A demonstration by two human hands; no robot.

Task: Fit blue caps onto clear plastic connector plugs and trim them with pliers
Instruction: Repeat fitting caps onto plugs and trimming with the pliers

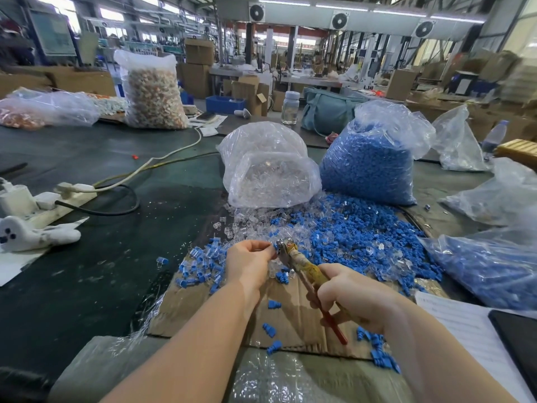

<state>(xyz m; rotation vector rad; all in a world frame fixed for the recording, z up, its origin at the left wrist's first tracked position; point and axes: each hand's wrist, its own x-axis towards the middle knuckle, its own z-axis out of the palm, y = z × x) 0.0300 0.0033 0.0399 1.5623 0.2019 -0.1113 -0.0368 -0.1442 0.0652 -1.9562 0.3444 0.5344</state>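
A dark green bench carries two bulging crinkled plastic bags: one of blue caps, one of clear plugs. Loose caps and plugs spill onto flat brown cardboard. The right hand grips one worn, tape-wrapped pliers. The left hand's fingers pinch a small piece at the pliers' head, too hidden to identify.

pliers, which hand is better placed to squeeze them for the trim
Right. The right hand already grips the pliers by the handles, their head at the left hand, which pinches a small piece there.
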